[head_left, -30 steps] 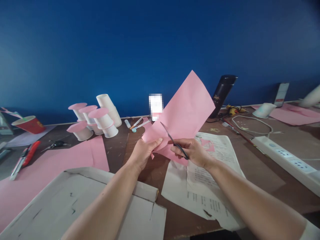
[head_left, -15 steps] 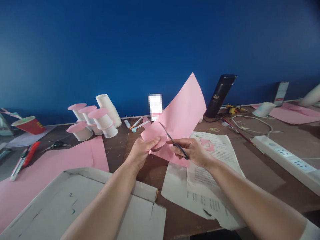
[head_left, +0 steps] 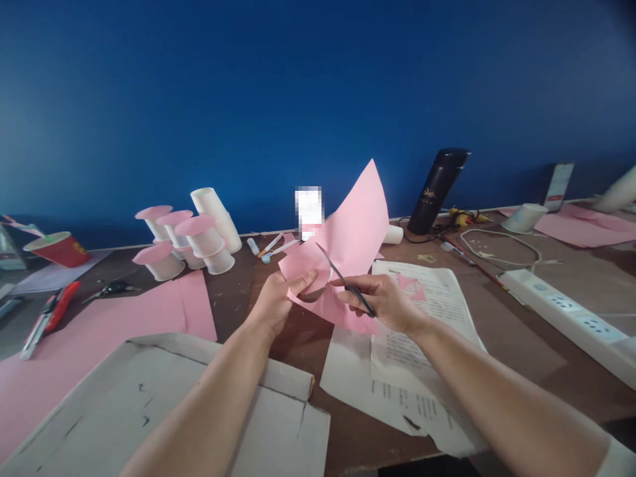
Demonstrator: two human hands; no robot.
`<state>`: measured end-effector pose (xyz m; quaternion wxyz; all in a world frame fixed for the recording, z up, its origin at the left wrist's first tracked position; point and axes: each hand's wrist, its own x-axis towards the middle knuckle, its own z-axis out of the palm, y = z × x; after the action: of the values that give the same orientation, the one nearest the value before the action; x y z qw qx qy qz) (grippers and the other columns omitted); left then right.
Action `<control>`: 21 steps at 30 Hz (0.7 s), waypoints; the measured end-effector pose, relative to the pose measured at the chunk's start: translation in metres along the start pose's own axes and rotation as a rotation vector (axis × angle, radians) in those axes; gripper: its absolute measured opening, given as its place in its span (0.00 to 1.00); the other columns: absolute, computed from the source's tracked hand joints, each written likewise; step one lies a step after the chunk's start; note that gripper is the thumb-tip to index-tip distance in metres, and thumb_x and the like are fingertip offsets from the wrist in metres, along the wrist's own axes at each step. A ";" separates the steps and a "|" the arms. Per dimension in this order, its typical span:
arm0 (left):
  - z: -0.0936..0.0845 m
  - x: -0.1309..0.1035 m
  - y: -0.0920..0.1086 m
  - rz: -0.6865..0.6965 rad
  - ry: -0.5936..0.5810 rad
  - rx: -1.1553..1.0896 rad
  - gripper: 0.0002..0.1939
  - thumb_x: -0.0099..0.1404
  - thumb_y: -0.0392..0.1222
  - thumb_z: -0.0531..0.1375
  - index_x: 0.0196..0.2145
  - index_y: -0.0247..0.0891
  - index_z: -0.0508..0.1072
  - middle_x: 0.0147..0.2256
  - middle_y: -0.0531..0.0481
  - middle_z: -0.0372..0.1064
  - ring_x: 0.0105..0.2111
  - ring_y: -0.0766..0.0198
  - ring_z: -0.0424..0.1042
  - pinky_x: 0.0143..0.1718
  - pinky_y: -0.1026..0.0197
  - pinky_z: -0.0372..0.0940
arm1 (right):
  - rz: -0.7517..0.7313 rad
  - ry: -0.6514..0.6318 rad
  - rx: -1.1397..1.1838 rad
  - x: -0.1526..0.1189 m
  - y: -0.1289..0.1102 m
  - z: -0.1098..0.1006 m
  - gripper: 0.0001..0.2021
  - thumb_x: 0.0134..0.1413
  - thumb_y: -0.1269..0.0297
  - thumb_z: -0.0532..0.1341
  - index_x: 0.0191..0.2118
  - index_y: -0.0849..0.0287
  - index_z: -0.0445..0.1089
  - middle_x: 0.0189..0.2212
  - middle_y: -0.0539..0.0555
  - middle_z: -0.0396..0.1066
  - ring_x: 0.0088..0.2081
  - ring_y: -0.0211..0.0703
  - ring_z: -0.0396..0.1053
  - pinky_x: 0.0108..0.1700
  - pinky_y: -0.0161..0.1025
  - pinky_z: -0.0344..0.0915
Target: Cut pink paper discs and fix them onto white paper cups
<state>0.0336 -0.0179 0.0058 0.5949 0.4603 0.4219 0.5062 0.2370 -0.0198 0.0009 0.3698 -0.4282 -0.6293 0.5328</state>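
Nearest, a white board is lying under and beside the left forearm, and printed sheets are lying below the right hand [head_left: 392, 306]. The left hand [head_left: 271, 298] is pinching the pink paper [head_left: 360, 218] between thumb and fingers. The right hand is holding scissors [head_left: 365, 305] by the dark handles, and a blade is reaching toward the left thumb. How far apart the blades are standing, I cannot tell.

The pink paper is spreading between both hands and rising past them. It is looking light, thin and bendy, so it is likely to be creasing or ripping if pulled hard. It is probably not very slippery. The rounded part under the left thumb is looking like a good place for a soft pinch, with the fingers keeping away from the blade.

Farther off, pink-topped cups [head_left: 199, 226] are standing past the left hand, out to its left. A black bottle [head_left: 437, 195] is leaning beyond the right hand.

Compared with a second ago, the paper's top corner is sitting lower, and the sheet is looking narrower and more curled. A white cup [head_left: 394, 234] is now peeking out past the right hand, where the paper was hiding it.
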 end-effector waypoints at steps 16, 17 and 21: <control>-0.003 0.002 0.001 -0.004 0.082 -0.076 0.22 0.49 0.48 0.70 0.38 0.30 0.78 0.37 0.38 0.77 0.34 0.53 0.75 0.40 0.54 0.67 | 0.005 0.011 0.016 -0.001 0.000 0.001 0.21 0.47 0.54 0.67 0.45 0.62 0.76 0.20 0.48 0.64 0.22 0.33 0.61 0.25 0.34 0.64; -0.002 0.003 0.001 -0.007 0.090 -0.094 0.21 0.49 0.47 0.70 0.38 0.30 0.78 0.36 0.39 0.77 0.33 0.55 0.75 0.39 0.55 0.67 | 0.008 0.007 0.023 -0.001 0.000 0.002 0.21 0.47 0.54 0.67 0.45 0.62 0.76 0.20 0.48 0.64 0.22 0.33 0.61 0.25 0.34 0.64; 0.006 0.003 -0.002 -0.049 0.166 -0.260 0.18 0.49 0.45 0.70 0.34 0.30 0.76 0.31 0.44 0.75 0.27 0.63 0.72 0.32 0.61 0.66 | 0.012 0.023 0.061 -0.001 0.000 0.007 0.23 0.45 0.53 0.68 0.46 0.63 0.75 0.19 0.47 0.62 0.22 0.33 0.60 0.26 0.35 0.64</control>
<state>0.0405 -0.0158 0.0048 0.6249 0.3255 0.4116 0.5781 0.2311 -0.0229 -0.0004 0.3867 -0.4264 -0.6059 0.5492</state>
